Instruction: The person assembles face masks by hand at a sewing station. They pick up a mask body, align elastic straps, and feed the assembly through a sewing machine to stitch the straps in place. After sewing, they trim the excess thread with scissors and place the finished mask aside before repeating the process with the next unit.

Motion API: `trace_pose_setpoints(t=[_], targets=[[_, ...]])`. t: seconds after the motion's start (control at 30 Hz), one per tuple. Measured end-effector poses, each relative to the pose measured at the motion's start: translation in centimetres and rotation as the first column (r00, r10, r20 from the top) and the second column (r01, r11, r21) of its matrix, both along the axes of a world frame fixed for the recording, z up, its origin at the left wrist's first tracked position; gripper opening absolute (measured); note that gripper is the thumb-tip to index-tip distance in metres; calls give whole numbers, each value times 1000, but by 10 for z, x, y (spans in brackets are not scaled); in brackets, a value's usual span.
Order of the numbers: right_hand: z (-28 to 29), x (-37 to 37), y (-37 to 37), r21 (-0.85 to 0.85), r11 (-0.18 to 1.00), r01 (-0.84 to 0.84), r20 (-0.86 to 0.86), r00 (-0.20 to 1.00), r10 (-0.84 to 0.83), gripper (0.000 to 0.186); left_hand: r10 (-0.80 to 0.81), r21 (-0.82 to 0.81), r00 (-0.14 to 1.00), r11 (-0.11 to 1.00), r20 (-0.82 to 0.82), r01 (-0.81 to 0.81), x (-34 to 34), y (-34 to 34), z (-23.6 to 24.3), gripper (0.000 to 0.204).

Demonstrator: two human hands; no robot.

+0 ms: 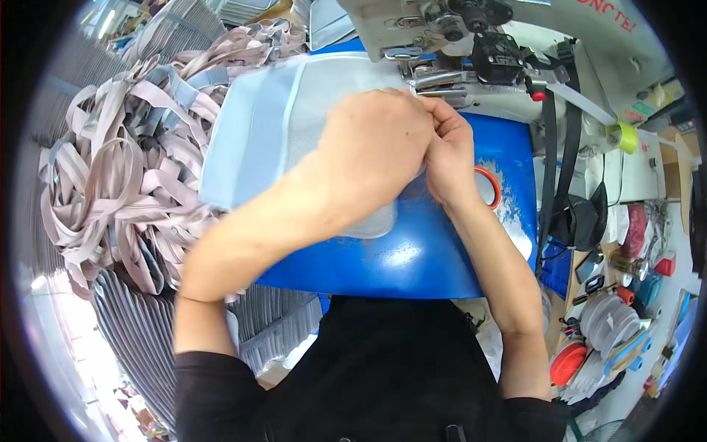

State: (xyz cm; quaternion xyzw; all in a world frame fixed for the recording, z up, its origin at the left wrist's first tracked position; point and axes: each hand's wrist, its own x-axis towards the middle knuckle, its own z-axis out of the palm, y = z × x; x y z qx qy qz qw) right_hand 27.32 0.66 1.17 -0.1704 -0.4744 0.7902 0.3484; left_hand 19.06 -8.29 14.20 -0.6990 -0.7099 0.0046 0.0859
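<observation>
My left hand point(375, 140) is closed, slightly blurred, with its back toward me and its fingertips hidden. It lies over a light blue and grey mesh fabric panel point(258, 125) on the blue table point(361, 269). My right hand point(451, 155) meets it with thumb and fingers pinched together. Whatever is between the fingers is too small or covered to make out. Both hands are close to the needle area of a sewing machine point(442, 66), just below its metal parts.
Left of the panel heaps a tangle of pinkish-beige tape point(132, 169). Stacked grey panels point(132, 346) stand below it. An orange-red ring point(495, 188) lies beside my right wrist. Black straps point(560, 162) hang at the right, near a cluttered side surface with white spools point(610, 320).
</observation>
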Motion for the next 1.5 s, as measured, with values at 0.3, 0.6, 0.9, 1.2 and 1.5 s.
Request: trace_pose_setpoints(t=[0.3,0.6,0.9,1.2,1.5], targets=[[1,33,-22,-66,996,-56,-9,998,56,36,-86,111,984,991,157,69,-1,-62,-22,80],[-4,100,-58,90,982,-163,239,961,138,28,-136,-102,985,987,-105,126,-3,-110,-36,86],[20,122,-78,-44,992,-119,233,964,126,27,-226,-126,968,969,-106,213,-6,-109,2,79],[12,81,-45,-94,988,-120,151,980,133,30,-315,-272,920,929,-233,249,-35,-67,44,76],[4,27,-1,-81,983,-165,87,981,171,40,-380,-320,850,908,-364,269,-67,-16,63,58]])
